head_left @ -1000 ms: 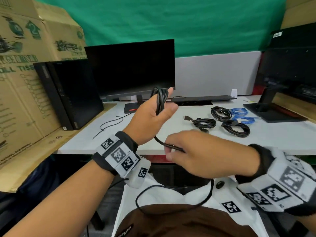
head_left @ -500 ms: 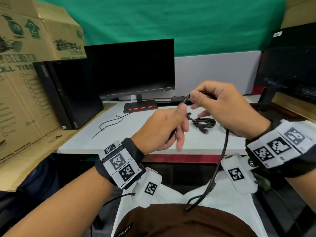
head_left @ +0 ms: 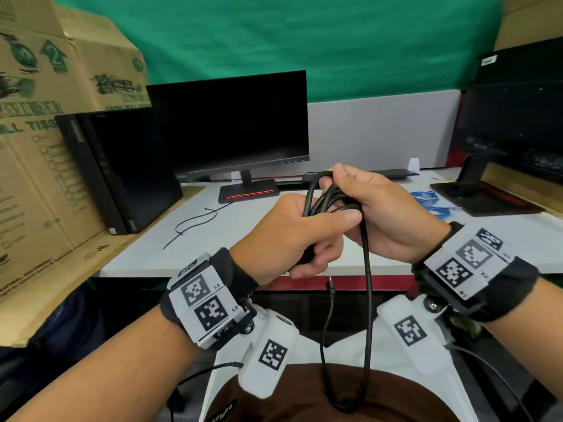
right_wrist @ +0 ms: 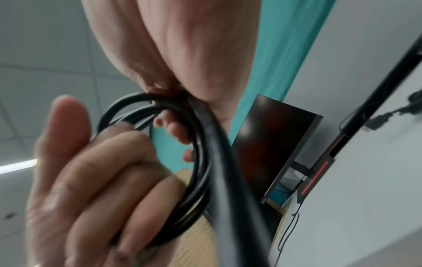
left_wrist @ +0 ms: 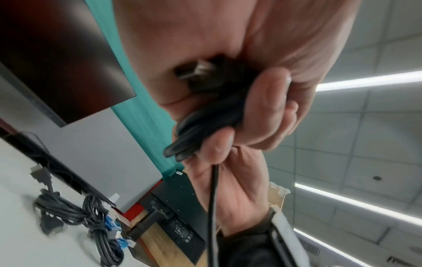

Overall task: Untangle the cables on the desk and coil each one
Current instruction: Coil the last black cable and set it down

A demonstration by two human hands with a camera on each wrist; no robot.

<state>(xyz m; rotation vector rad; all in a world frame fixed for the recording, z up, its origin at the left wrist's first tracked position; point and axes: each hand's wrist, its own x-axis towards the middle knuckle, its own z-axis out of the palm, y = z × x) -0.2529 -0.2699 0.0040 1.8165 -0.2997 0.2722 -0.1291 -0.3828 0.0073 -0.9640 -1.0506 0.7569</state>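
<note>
We see our left hand (left_wrist: 228, 54) filling the upper middle of the left wrist view, its fingers (left_wrist: 269, 101) curled round a bundle of black cable (left_wrist: 205, 126). A metal plug end (left_wrist: 196, 72) pokes out of the grip against the palm, blurred. Our right hand (left_wrist: 230, 189) comes in from below, touching the bundle, and a single strand (left_wrist: 212, 207) of the cable drops straight down across its palm. Lower left, on the white bench (left_wrist: 20, 234), lie coiled black cables (left_wrist: 68, 213) and, touching them, a blue cable (left_wrist: 111, 225). A dark monitor (left_wrist: 57, 63) stands at upper left.
</note>
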